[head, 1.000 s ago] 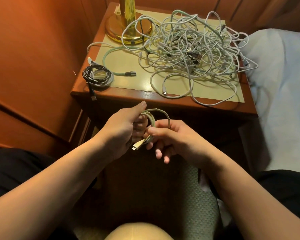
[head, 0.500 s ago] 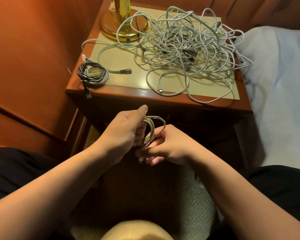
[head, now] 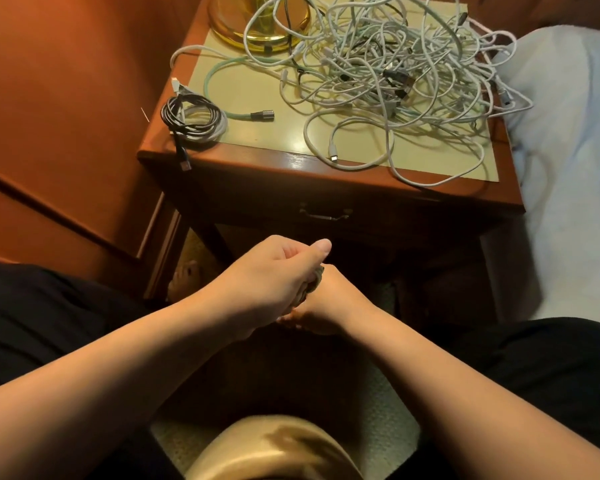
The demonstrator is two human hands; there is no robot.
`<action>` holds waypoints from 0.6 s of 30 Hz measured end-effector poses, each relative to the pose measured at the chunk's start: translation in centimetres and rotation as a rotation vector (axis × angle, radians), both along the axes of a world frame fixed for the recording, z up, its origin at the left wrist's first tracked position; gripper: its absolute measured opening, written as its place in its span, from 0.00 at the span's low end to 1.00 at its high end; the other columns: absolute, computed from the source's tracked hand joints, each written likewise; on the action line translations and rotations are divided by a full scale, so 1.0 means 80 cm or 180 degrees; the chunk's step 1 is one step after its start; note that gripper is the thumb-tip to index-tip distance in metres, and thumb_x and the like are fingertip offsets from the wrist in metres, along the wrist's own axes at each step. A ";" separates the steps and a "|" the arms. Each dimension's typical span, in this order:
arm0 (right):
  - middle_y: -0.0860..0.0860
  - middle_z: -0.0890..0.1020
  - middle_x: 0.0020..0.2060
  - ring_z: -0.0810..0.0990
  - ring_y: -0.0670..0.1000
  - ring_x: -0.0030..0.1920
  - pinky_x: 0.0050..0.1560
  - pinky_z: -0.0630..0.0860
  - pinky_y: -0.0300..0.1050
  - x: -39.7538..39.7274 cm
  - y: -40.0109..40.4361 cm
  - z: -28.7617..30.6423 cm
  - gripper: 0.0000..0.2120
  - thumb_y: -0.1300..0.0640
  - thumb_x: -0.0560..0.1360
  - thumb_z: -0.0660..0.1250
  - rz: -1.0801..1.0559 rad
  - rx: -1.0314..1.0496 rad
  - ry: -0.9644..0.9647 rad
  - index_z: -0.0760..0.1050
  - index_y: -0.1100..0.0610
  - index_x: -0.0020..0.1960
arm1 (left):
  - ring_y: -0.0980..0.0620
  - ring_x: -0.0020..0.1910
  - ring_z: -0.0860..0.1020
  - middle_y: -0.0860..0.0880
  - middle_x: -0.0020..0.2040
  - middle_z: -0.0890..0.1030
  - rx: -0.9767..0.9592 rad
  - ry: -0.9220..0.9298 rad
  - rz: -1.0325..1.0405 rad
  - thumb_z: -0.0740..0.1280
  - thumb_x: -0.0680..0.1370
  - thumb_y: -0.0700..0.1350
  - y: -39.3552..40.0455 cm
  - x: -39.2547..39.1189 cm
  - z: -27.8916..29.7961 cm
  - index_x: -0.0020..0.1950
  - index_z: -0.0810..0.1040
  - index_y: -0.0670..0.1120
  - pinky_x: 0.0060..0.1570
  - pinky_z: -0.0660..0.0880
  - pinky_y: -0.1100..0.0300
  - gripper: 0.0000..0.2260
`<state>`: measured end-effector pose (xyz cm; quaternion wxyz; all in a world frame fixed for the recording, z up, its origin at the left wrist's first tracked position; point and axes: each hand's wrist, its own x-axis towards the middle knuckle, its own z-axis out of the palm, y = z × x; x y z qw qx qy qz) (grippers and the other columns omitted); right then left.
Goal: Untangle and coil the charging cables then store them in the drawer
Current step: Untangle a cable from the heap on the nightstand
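Now | left hand and right hand both clench small pale coiled cable | risk: loosened grip springs coil open | closed wooden drawer just beyond.

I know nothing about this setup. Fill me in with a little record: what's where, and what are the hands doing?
Place: wooden nightstand beside a bed
Left hand: grips a small coiled cable, mostly hidden
Right hand: curled around the same coil from below
Finished coils: black and white, front left corner of the top
Tangled pile: white cables, still knotted
Drawer: closed
Lamp base: brass, rear left
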<state>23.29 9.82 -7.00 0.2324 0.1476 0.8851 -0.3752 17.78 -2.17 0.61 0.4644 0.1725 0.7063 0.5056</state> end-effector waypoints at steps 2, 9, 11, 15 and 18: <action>0.48 0.82 0.46 0.83 0.50 0.48 0.44 0.79 0.46 -0.005 -0.001 0.000 0.13 0.53 0.74 0.76 0.0152 0.0120 0.0043 0.77 0.51 0.56 | 0.54 0.23 0.60 0.51 0.25 0.63 -0.0080 0.0013 -0.0031 0.59 0.86 0.54 0.000 0.003 0.000 0.36 0.73 0.39 0.28 0.59 0.62 0.24; 0.45 0.76 0.41 0.78 0.49 0.46 0.38 0.68 0.38 -0.005 -0.005 0.001 0.04 0.54 0.81 0.68 0.0271 0.0323 -0.0091 0.73 0.50 0.51 | 0.52 0.28 0.60 0.45 0.32 0.63 -0.0228 0.0298 -0.0310 0.59 0.84 0.62 -0.002 0.004 0.001 0.37 0.73 0.45 0.33 0.59 0.56 0.23; 0.49 0.81 0.49 0.81 0.52 0.52 0.47 0.76 0.41 -0.001 -0.005 0.006 0.09 0.55 0.80 0.70 0.0049 0.0078 -0.0016 0.76 0.53 0.58 | 0.52 0.27 0.60 0.47 0.30 0.63 -0.0150 0.0176 -0.0242 0.60 0.84 0.61 -0.001 0.001 0.004 0.30 0.69 0.49 0.31 0.60 0.57 0.26; 0.48 0.82 0.43 0.83 0.52 0.47 0.45 0.78 0.47 -0.002 -0.007 0.011 0.10 0.49 0.75 0.74 -0.0013 0.0407 0.0348 0.77 0.52 0.49 | 0.53 0.25 0.57 0.49 0.27 0.59 0.0545 0.0091 -0.0098 0.60 0.82 0.56 0.002 -0.024 0.022 0.27 0.65 0.51 0.25 0.57 0.62 0.23; 0.44 0.81 0.38 0.81 0.46 0.42 0.42 0.77 0.45 -0.008 0.002 0.031 0.19 0.37 0.70 0.77 0.0179 0.0210 0.0015 0.76 0.50 0.43 | 0.51 0.27 0.55 0.50 0.28 0.57 0.0639 0.0023 0.0035 0.58 0.85 0.53 0.000 -0.051 0.018 0.30 0.62 0.49 0.24 0.56 0.62 0.23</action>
